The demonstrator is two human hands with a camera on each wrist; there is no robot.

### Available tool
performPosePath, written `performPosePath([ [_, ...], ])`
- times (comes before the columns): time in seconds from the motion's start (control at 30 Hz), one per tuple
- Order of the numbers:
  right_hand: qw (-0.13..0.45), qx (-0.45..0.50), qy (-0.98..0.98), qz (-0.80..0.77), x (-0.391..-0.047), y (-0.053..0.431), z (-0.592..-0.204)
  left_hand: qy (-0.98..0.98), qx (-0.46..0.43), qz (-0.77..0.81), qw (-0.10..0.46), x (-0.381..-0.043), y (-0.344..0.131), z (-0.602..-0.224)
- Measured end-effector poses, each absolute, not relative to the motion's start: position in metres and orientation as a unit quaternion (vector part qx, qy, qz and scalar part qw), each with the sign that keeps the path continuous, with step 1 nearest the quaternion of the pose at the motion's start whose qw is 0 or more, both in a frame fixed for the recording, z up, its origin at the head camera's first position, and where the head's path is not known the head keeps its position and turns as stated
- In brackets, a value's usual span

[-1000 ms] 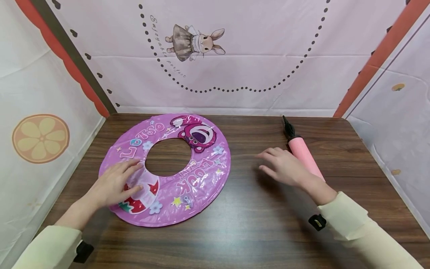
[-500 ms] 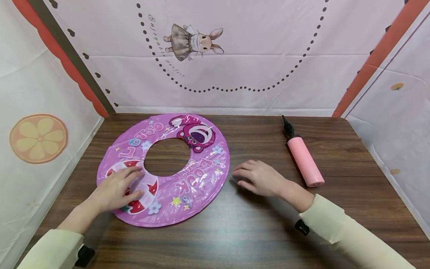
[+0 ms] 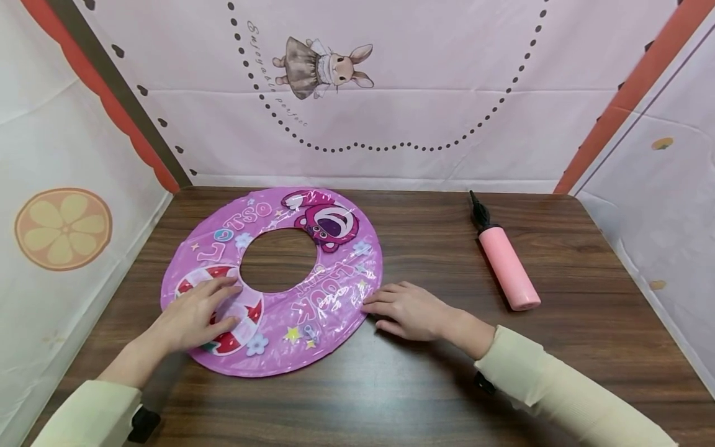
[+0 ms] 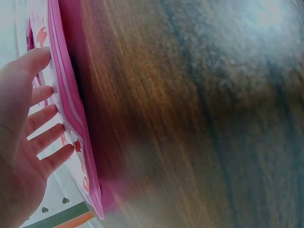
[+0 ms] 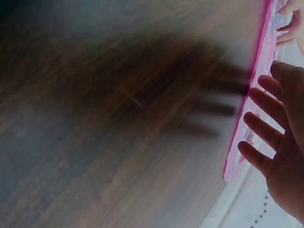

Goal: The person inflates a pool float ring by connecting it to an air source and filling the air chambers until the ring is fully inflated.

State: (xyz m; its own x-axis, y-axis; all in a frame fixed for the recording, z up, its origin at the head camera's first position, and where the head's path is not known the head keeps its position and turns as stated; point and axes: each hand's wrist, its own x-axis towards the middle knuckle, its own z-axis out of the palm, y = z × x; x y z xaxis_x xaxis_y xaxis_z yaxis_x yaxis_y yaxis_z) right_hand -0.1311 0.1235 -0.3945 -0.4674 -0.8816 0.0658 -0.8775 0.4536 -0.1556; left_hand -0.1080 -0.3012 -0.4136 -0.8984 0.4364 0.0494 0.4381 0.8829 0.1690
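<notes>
A flat purple swim ring [image 3: 335, 335] with a printed bear, lettering and stars lies on the left half of the table. My left hand [image 3: 192, 313] rests on its near-left part, over the strawberry print, with fingers spread and relaxed. In the left wrist view, the fingertips of the left hand [image 4: 28, 123] touch the ring's upper face. At the ring's right edge is my right hand [image 3: 410, 310], its fingers loosely extended over the rim. The right wrist view has the right hand [image 5: 280, 123] with fingers apart by the ring's edge [image 5: 244, 114]; I cannot tell whether they press it.
On the right of the wooden table [image 3: 391, 397] lies a pink hand pump [image 3: 509, 267] with a black nozzle [image 3: 479, 214] pointing away. Printed cloth walls stand behind [image 3: 436, 105] and at both sides of the table.
My right hand has moved left, from beside the pump to the right rim of the swim ring. The left hand has stayed on the ring with only a slight shift.
</notes>
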Motion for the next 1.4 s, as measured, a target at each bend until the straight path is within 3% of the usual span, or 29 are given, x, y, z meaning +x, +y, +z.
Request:
performPosePath([
  [0.57, 0.001, -0.440, 0.896, -0.066, -0.164, 0.147, -0.396, -0.955, -0.283, -0.088, 0.029, -0.106, -0.269, -0.409],
  [1.4, 0.006, -0.333, 0.942, -0.044, -0.208, 0.166, -0.397, -0.931, -0.348, -0.104, 0.018, -0.103, -0.227, -0.406],
])
